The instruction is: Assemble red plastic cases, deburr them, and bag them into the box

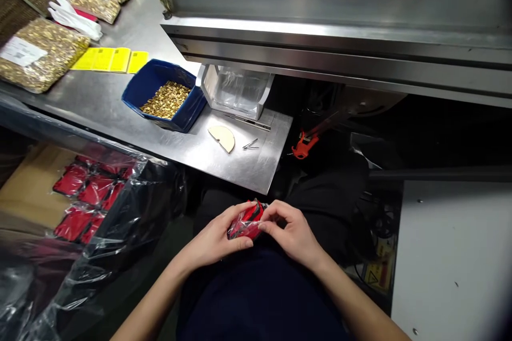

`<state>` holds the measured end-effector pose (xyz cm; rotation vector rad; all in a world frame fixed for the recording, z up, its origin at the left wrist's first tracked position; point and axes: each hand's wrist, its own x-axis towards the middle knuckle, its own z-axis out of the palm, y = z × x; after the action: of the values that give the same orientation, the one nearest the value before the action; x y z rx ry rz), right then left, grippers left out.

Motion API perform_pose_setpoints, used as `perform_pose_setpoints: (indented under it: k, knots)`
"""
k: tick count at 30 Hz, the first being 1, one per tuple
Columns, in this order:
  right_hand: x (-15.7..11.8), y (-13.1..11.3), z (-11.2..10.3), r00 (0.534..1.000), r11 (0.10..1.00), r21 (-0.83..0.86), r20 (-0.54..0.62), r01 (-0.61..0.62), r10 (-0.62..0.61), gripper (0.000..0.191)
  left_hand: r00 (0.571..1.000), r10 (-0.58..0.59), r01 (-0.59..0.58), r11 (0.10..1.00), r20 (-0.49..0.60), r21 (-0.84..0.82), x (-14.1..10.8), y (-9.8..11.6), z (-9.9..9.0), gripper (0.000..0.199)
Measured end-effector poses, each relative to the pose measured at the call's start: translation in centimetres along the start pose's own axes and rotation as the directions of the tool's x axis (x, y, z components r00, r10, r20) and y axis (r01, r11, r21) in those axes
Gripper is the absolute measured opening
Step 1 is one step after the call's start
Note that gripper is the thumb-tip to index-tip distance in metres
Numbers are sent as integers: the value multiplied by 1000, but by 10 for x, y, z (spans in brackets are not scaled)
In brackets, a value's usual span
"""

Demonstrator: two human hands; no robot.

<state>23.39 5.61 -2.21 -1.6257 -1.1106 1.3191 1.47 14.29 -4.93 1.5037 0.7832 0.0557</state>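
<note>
Over my lap, my left hand (pixel 224 232) is closed round a small red and black pouch (pixel 248 222) wrapped in clear plastic. The thumb lies along its near side and the fingers along its far side. On the pouch's right end, my right hand (pixel 290 230) pinches the clear wrapping between thumb and index finger. Part of the pouch is hidden under my fingers. Ahead on the metal table lie a cream half-round piece (pixel 222 137) and a small pair of thin metal tweezers or pins (pixel 250 145), whose exact kind is unclear.
A blue bin (pixel 134 88) holds small gold pieces beside a clear-fronted bin (pixel 240 108) of plastic bags. Yellow cards (pixel 102 59) and bags of gold pieces (pixel 44 53) lie left. Wrapped red pouches (pixel 96 189) fill a lined box. A metal conveyor frame (pixel 320 37) crosses ahead.
</note>
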Motion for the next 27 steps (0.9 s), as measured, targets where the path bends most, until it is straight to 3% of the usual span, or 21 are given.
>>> perform_pose_setpoints:
  k: [3,6,8,10,12,15,17,22,27]
  knots:
    - [3,0,3,991,996,76,-126,45,-35,15,999,47,-47,999,-5,7,-2,2,4,71]
    - [7,2,1,960,972,231,-279,46,22,17,995,92,-93,995,-28,-36,-4,2,8,64]
    - [8,0,-3,955,956,290,-296,53,37,18,991,119,-122,991,-58,-53,-4,3,10,59]
    - [6,-5,-10,978,965,253,-209,73,-19,17,986,145,-150,987,-88,-55,-5,4,12,54]
    - [1,-14,-17,993,981,161,-42,111,-106,13,982,165,-170,984,-95,-49,-5,7,12,47]
    - [-8,-31,-25,956,981,26,220,195,-195,6,983,180,-180,984,-31,-3,-7,15,8,36]
    - [-13,-39,-28,915,970,-41,345,239,-211,7,981,188,-190,980,40,55,-10,20,2,41]
    - [-17,-39,-25,806,882,-149,496,446,-324,5,973,160,-215,897,169,387,-22,29,-22,48]
    - [-16,-38,-17,768,751,-359,567,555,-296,4,986,58,-157,650,157,744,-33,40,-39,44]
